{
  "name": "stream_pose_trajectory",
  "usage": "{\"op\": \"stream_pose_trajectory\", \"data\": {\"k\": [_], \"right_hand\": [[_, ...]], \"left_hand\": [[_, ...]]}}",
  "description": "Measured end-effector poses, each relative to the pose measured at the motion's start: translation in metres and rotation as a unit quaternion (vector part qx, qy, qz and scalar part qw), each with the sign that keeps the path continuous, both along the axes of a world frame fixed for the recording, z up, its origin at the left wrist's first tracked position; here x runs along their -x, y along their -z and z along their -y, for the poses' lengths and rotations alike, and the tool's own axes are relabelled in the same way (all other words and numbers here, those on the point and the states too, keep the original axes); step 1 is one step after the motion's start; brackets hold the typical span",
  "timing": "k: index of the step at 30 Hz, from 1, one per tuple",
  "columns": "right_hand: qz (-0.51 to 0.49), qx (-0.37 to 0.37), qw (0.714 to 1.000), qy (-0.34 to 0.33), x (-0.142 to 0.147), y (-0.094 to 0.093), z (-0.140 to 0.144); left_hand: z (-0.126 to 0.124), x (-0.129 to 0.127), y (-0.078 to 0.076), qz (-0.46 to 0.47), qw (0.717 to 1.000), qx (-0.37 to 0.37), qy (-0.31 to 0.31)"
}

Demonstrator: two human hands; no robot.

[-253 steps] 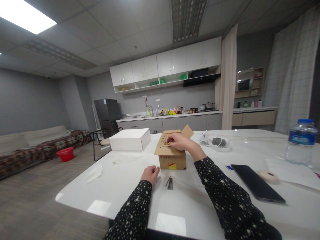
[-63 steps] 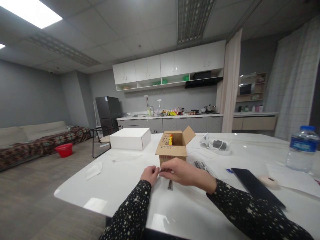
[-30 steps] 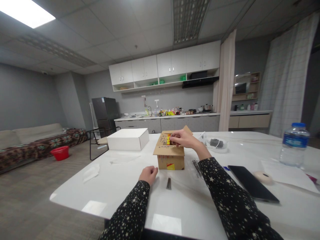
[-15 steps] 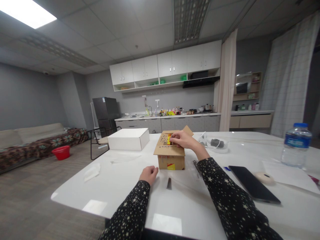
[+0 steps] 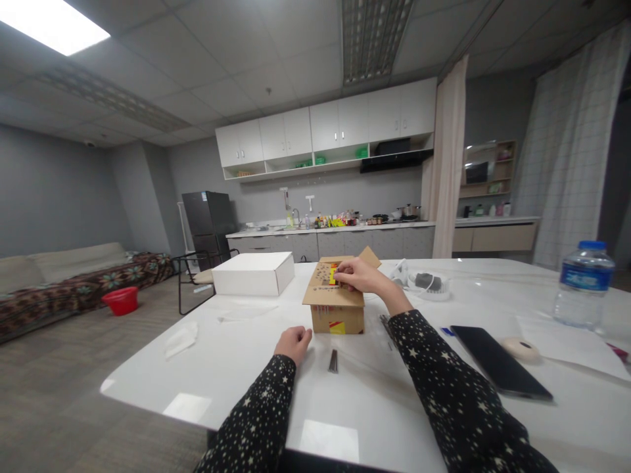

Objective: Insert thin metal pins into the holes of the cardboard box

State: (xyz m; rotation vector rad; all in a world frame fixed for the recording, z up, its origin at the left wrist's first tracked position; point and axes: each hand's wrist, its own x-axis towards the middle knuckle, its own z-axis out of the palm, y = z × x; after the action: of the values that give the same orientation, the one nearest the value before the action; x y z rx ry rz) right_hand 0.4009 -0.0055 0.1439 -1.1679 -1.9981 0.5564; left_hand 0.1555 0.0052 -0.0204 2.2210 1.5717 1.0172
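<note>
A small cardboard box (image 5: 337, 316) stands on the white table (image 5: 374, 401), its near flap dotted with several small holes and nail heads. My right hand (image 5: 359, 276) rests on top of that flap, fingertips pinched on a small dark nail beside a yellow and red patch. My left hand (image 5: 294, 342) lies curled in a loose fist on the table in front of the box. A short bundle of dark nails (image 5: 333, 360) lies just right of it.
A white box (image 5: 254, 274) sits left of the cardboard one. To the right lie more nails (image 5: 387, 323), a black phone (image 5: 497, 370), a tape roll (image 5: 520, 347) and a water bottle (image 5: 583, 283). A crumpled tissue (image 5: 181, 339) lies near the left edge.
About two seconds ago my right hand was down at the nail bundle by my left hand. It has since gone up to the box flap and stays pinched there. My left hand has not moved.
</note>
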Motion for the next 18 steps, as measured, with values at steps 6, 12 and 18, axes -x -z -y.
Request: {"op": "stream_pose_trajectory", "data": {"k": [6, 12, 18], "right_hand": [[-0.001, 0.002, 1.0, 0.003, 0.0005, -0.0019, 0.0021], [-0.003, 0.003, 1.0, 0.011, 0.0007, -0.0016, 0.0009], [-0.009, 0.004, 1.0, 0.021, 0.0001, -0.0003, -0.001]], "left_hand": [[0.0001, 0.0006, -0.0002, 0.001, 1.0, 0.0, 0.002], [-0.0011, 0.0006, 0.0007, 0.011, 1.0, 0.004, 0.002], [-0.0021, 0.0003, 0.0024, 0.004, 1.0, 0.007, 0.001]]}}
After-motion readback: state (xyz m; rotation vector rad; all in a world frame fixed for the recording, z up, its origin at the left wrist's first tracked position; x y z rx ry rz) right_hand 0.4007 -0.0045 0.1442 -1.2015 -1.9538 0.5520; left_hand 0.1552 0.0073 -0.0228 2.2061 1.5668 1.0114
